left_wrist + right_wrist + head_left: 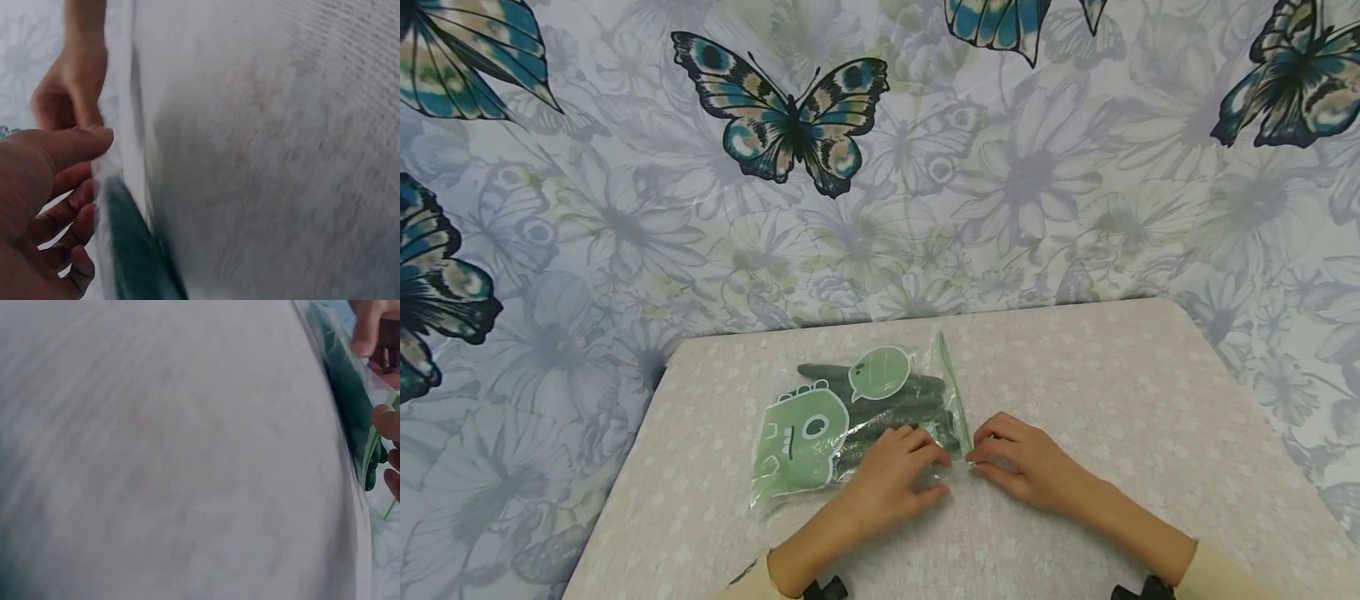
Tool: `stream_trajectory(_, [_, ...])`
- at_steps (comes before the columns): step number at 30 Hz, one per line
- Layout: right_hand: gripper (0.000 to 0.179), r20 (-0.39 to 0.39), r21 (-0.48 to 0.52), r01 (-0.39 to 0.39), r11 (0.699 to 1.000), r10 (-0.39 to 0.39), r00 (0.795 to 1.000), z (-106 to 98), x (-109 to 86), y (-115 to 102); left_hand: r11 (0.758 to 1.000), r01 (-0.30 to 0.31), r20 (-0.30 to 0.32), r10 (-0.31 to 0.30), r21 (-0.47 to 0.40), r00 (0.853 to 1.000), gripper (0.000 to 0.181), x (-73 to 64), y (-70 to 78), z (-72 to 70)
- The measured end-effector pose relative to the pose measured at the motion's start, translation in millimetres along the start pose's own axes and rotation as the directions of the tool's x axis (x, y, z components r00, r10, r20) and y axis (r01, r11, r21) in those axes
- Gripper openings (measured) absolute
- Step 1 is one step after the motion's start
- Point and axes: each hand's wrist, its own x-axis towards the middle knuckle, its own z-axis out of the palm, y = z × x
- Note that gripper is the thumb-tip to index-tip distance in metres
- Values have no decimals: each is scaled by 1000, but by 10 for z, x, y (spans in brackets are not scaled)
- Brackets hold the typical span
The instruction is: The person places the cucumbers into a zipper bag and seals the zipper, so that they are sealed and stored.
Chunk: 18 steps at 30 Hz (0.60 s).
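Note:
A clear zip bag (pixel 801 437) with a green cartoon monster and speech bubble lies flat on the table. Inside are several long dark green things that look like cucumbers (pixel 891 408). My left hand (pixel 895 475) rests over the bag's lower right part, its fingers loosely bent and its thumb apart from them. At the lower end of the green zip strip (pixel 955 392), my right hand (pixel 1033 467) pinches the bag's edge between thumb and fingers. The right wrist view shows this pinch by the right thumb (pixel 387 422) up close.
A pale patterned cloth covers the table (pixel 1097 375). Behind it hangs a backdrop (pixel 1022 183) printed with flowers and large butterflies. The table's far edge runs just beyond the bag.

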Motion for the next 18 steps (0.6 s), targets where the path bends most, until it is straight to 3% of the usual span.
stream_trajectory(4, [29,-79,30,37,999,-35,996,21,50,-5,992,-60,-90,71,115,993,26,21,36,77])
stream_trajectory(8, [28,-127,39,66,997,-60,990,34,89,-13,981,-76,-171,107,176,979,24,37,55,115])
stream_trajectory(14, [23,-143,56,100,993,-92,985,22,147,8,962,-91,-246,156,257,957,19,81,53,137])
stream_trajectory(18, [6,-139,19,150,988,-146,979,8,205,28,943,-129,-265,214,306,940,14,108,46,143])
